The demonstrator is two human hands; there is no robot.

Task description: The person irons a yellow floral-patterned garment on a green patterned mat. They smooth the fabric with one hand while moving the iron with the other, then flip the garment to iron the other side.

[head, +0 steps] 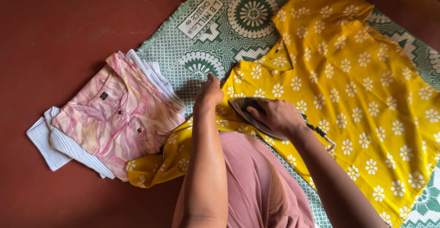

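A yellow garment (pixel 357 86) with white flowers lies spread on a green and white patterned mat (pixel 206 40). My right hand (pixel 277 116) grips the handle of a dark clothes iron (pixel 245 108), which rests on the garment near its left shoulder. Its braided cord (pixel 321 131) trails to the right. My left hand (pixel 210 93) presses down on the edge of the yellow cloth just left of the iron, fingers closed on the fabric.
A folded pink patterned shirt (pixel 119 118) lies on a stack of folded white clothes (pixel 55 141) at the left, partly on the red floor (pixel 59 26). My pink-clad knee (pixel 256 182) is in front.
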